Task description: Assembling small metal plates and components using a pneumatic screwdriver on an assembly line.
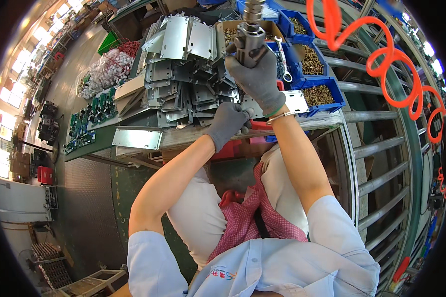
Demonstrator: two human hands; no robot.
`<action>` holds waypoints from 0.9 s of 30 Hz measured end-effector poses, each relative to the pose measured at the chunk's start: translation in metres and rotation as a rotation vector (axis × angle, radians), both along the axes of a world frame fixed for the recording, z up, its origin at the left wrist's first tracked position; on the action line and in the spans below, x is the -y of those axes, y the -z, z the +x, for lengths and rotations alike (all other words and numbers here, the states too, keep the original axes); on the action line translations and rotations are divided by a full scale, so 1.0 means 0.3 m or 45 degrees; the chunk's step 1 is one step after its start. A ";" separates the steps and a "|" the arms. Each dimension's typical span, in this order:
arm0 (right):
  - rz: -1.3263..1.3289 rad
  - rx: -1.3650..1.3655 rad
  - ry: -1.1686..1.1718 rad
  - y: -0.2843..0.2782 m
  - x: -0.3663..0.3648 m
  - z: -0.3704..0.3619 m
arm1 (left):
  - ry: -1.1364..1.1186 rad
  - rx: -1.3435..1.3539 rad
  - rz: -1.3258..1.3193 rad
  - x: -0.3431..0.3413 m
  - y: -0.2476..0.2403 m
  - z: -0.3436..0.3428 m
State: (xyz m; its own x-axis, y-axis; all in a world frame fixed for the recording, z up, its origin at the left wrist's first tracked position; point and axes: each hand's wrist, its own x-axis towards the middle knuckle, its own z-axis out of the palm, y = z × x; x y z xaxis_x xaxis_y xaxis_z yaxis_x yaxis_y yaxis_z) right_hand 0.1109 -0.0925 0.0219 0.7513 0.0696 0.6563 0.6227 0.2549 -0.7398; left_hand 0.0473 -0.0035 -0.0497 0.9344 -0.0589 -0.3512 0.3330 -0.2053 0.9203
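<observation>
Driver (249,43), one, in right hand (260,76), left hand (228,121) near one plate (296,102), one wrench (283,58)

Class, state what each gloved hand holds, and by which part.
Right hand: a metal tool, by its grey body. Left hand: whether it holds anything cannot be told.

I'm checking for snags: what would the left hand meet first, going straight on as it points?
The left hand would probably first meet the metal plate partly hidden by the right hand, though depth is unclear.
</observation>
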 end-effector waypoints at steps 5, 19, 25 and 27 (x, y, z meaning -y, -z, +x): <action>-0.218 -0.101 -0.039 -0.012 -0.003 0.035 | -0.001 -0.023 0.071 0.012 -0.016 -0.013; -0.044 -0.046 -0.106 -0.046 0.028 -0.035 | -0.054 -0.075 -0.068 0.002 -0.004 -0.008; 0.362 0.271 0.184 -0.078 0.151 -0.138 | 0.038 0.535 1.289 0.061 -0.084 -0.061; 0.436 0.351 0.318 -0.071 0.191 -0.130 | 0.011 0.850 1.343 0.073 -0.092 -0.059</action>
